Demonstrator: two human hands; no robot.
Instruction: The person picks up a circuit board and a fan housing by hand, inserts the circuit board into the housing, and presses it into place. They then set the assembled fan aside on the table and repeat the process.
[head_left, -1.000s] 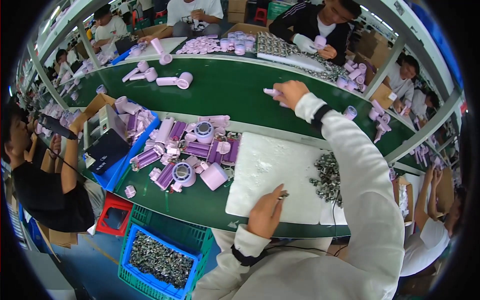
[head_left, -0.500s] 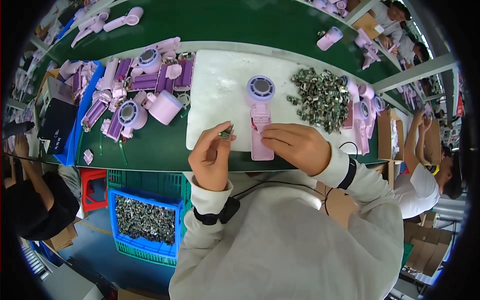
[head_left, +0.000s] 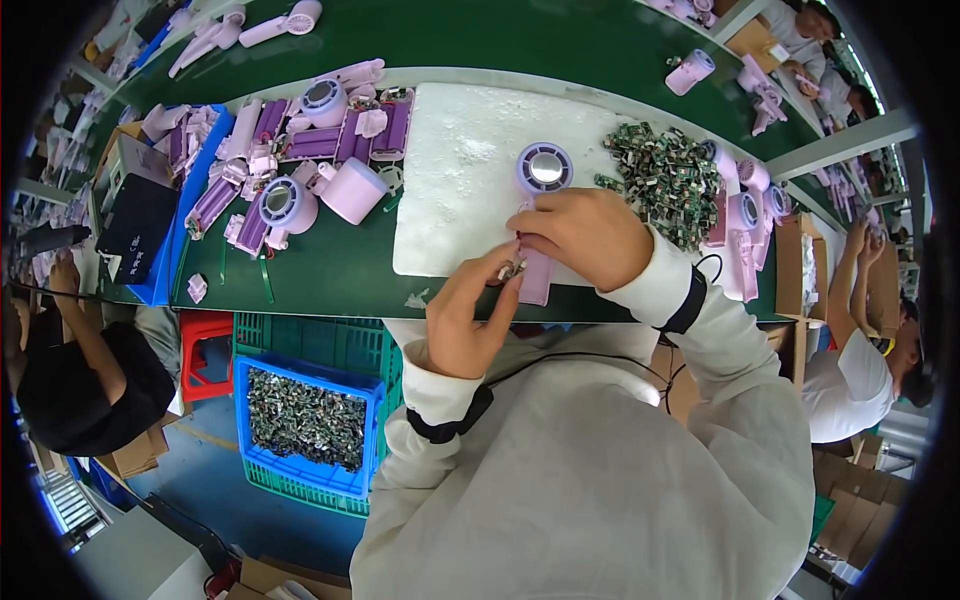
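A lilac handheld fan (head_left: 545, 168) lies on the white foam sheet, its round head away from me and its pink handle (head_left: 537, 280) pointing toward me. My left hand (head_left: 468, 318) pinches a small green circuit board (head_left: 512, 268) between thumb and fingers, right beside the handle. Over the upper part of the handle is my right hand (head_left: 592, 238), with its fingertips pressed together close to the board. Whatever those fingertips grip is hidden; a bit of dark red wire shows near them.
Loose circuit boards (head_left: 660, 185) are heaped right of the fan on the foam sheet (head_left: 450, 170). Fan parts (head_left: 352, 190) crowd the left, beside a blue tray (head_left: 205, 190). Below the table edge sits a blue crate (head_left: 372, 420) of boards. Co-workers sit on both sides.
My left hand has brought the circuit board rightward to the fan's handle. My right hand has shifted up the handle, its fingertips now meeting the left hand's. The whole view has shifted slightly.
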